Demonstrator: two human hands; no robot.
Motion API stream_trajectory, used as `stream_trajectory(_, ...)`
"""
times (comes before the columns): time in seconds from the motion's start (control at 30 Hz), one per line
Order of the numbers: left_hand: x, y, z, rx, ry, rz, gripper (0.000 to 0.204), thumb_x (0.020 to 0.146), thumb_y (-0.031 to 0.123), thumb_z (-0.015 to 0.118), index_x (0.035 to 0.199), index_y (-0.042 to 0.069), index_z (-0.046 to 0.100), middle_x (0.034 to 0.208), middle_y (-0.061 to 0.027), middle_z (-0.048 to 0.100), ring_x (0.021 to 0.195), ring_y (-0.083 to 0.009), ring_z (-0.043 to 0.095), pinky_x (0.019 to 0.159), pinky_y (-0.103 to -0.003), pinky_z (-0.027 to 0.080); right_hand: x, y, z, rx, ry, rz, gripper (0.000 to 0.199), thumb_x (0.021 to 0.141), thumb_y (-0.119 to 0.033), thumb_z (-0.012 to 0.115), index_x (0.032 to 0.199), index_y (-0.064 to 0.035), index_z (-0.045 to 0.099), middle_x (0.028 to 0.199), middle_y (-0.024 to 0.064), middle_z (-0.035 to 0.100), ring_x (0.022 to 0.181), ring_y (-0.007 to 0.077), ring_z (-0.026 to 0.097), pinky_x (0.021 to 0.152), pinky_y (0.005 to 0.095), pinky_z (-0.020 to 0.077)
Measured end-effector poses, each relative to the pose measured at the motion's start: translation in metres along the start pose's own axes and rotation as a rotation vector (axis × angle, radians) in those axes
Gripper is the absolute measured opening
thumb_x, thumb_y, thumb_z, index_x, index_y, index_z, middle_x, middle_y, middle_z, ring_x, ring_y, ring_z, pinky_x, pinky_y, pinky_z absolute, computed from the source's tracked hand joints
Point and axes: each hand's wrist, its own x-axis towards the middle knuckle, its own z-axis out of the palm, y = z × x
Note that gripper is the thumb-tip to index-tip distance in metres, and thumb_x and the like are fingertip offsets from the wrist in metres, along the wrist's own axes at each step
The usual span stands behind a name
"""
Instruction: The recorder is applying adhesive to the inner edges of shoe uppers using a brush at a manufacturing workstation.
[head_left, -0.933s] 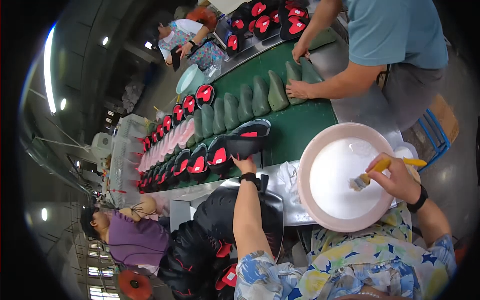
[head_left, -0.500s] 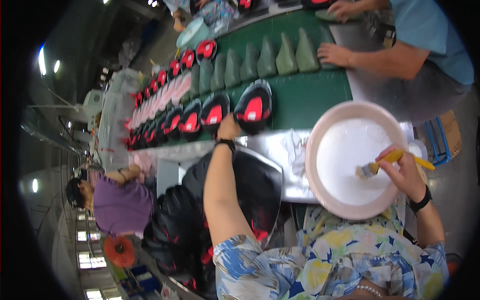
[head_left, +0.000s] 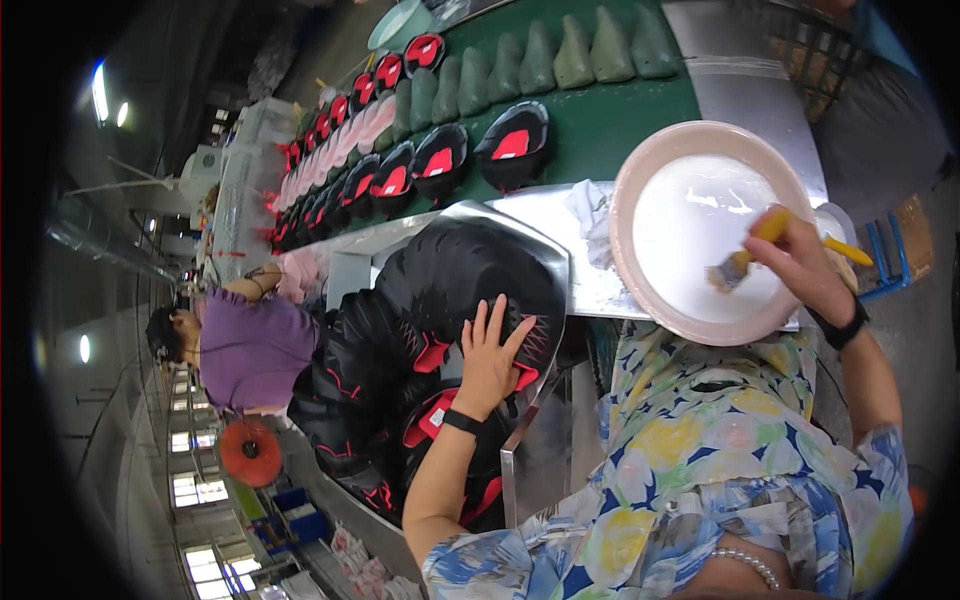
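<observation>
My left hand (head_left: 487, 362) lies with spread fingers on a heap of black shoe uppers (head_left: 415, 275) with red linings, piled in a metal bin (head_left: 553, 395). In my right hand (head_left: 800, 262) is a paintbrush (head_left: 733, 268) with a yellow handle, gripped between thumb and fingers. Its bristles point down over a pale pink basin (head_left: 627, 255) of white liquid (head_left: 700, 215); whether they touch the liquid I cannot tell. Past the bin, black uppers with red inside, such as the nearest one (head_left: 515, 145), stand in a row on the green belt (head_left: 590, 125).
Green shoe lasts (head_left: 574, 55) line the belt's middle, with pale pink pieces (head_left: 345, 140) farther left. A crumpled cloth (head_left: 590, 212) lies beside the basin on the metal ledge (head_left: 545, 210). Someone in purple (head_left: 255, 345) works at the left; another person (head_left: 880, 120) is at the upper right.
My left hand has come back from the row of uppers on the belt to the heap in the bin. The brush stays over the basin. The other person's hands have left the green lasts.
</observation>
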Motion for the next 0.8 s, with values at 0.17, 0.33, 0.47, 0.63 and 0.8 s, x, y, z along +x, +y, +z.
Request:
stream_trajectory(0.17, -0.007, -0.022, -0.008, 0.128, 0.118, 0.183, 0.062, 0.073, 0.006, 0.071, 0.133, 0.02, 0.062, 0.145, -0.0124, 0.053, 0.139, -0.0366, 0.045, 0.107, -0.049, 0.043, 0.024, -0.009, 0.031, -0.103, -0.085, -0.102, 0.025, 0.092, -0.022, 0.072, 0.095, 0.0006, 0.064, 0.072, 0.0087, 0.064, 0.064, 0.0164, 0.06, 0.06, 0.0303, 0.0466)
stream_trajectory(0.33, -0.049, -0.07, -0.071, -0.173, 0.519, -0.202, 0.053, 0.082, 0.003, 0.062, 0.134, 0.004, 0.056, 0.139, -0.0178, 0.057, 0.122, -0.0359, 0.059, 0.101, -0.043, 0.051, 0.026, 0.003, 0.012, -0.252, 0.016, -0.173, 0.027, 0.089, -0.024, 0.074, 0.089, 0.0004, 0.061, 0.071, 0.0136, 0.064, 0.062, 0.0246, 0.061, 0.06, 0.034, 0.0474)
stream_trajectory(0.47, -0.075, -0.119, -0.086, -0.716, 1.001, -0.535, 0.056, 0.087, 0.011, 0.061, 0.141, 0.0, 0.049, 0.143, -0.0194, 0.052, 0.127, -0.0295, 0.055, 0.107, -0.04, 0.045, 0.032, 0.008, 0.031, -0.227, -0.028, -0.187, 0.023, 0.09, -0.02, 0.073, 0.092, -0.0011, 0.061, 0.079, 0.013, 0.067, 0.07, 0.024, 0.064, 0.066, 0.0338, 0.0492)
stream_trajectory(0.63, 0.001, -0.111, -0.072, -0.475, 0.627, -0.091, 0.064, 0.091, 0.029, 0.061, 0.144, -0.003, 0.047, 0.143, -0.0202, 0.054, 0.128, -0.0308, 0.056, 0.113, -0.044, 0.037, 0.022, 0.009, 0.05, -0.448, -0.412, -0.234, 0.025, 0.091, -0.021, 0.07, 0.099, 0.0009, 0.061, 0.09, 0.0206, 0.068, 0.086, 0.0389, 0.067, 0.08, 0.0452, 0.0516)
stream_trajectory(0.8, 0.052, -0.075, -0.074, -0.23, 0.328, 0.239, 0.074, 0.093, 0.043, 0.061, 0.147, -0.006, 0.045, 0.143, -0.0209, 0.055, 0.128, -0.0319, 0.057, 0.117, -0.048, 0.031, 0.027, 0.028, -0.001, -0.536, -0.237, -0.333, 0.019, 0.09, -0.018, 0.068, 0.096, -0.0013, 0.06, 0.09, 0.019, 0.068, 0.086, 0.0382, 0.067, 0.079, 0.0452, 0.0511)
